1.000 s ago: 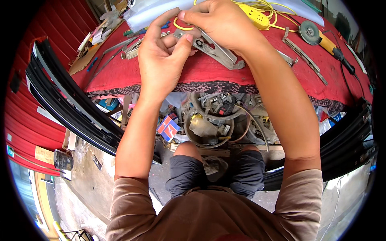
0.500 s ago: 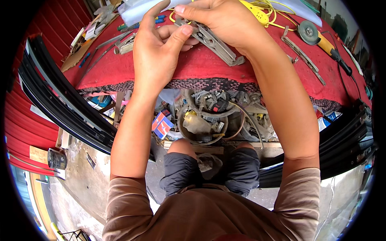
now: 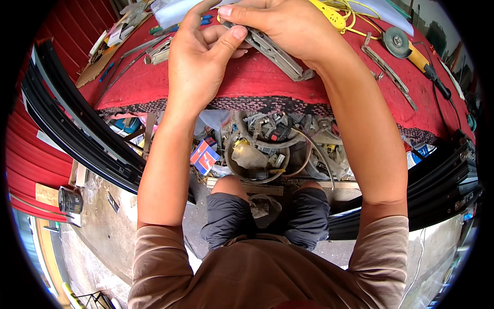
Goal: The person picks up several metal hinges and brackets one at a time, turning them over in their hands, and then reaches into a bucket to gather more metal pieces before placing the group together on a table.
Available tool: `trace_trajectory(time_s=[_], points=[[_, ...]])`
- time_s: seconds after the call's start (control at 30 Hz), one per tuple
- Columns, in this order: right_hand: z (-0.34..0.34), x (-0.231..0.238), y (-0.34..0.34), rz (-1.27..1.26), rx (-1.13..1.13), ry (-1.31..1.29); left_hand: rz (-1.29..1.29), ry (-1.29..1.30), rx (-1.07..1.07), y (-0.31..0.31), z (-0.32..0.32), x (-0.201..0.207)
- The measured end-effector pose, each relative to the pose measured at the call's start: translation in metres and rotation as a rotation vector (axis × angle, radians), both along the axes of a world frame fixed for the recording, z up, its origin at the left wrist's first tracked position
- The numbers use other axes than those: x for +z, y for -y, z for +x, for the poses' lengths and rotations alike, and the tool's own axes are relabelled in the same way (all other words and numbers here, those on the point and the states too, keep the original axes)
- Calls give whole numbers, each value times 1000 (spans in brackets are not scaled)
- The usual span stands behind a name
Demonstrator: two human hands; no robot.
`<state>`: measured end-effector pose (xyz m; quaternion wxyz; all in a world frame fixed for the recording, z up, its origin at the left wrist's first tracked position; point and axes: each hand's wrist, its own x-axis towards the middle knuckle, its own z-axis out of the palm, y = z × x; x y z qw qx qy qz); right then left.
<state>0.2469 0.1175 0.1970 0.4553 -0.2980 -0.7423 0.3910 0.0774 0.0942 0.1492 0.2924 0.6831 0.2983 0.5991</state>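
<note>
A folded grey metal hinge [image 3: 278, 55] slants between my hands above the red cloth-covered bench. My right hand [image 3: 288, 26] is closed round its upper part, the thumb lying along the far end. At the hinge's left end my left hand [image 3: 198, 62] pinches with thumb and fingers; the fingertips are partly hidden behind the metal. Left of my left wrist lies a similar metal hinge [image 3: 160, 53] on the bench. A long, opened-out metal hinge strip [image 3: 388, 71] rests at the right, with small loose metal bits beside it.
An angle grinder [image 3: 424, 66] with its cord lies at the right. Behind my right hand is a yellow power strip [image 3: 329, 15] with coiled cable. A blue pen [image 3: 106, 72] lies at the left. Under the bench a bucket [image 3: 229, 159] holds scrap; black metal profiles [image 3: 92, 123] lean at both sides.
The hinge has turned slightly in my hands, and its side now looks narrower. My left hand has shifted a little left; both hands keep their hold.
</note>
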Motion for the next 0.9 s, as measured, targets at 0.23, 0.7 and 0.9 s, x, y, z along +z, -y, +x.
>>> trace_trajectory(time_s=[0.23, 0.7, 0.9], points=[[-2, 3, 0, -54, -132, 38, 43, -24, 45, 2, 3, -1], [5, 8, 8, 142, -333, 114, 67, -18, 60, 6, 4, -1], [8, 9, 9, 106, -150, 150, 65, -24, 67, 5, 4, -1]])
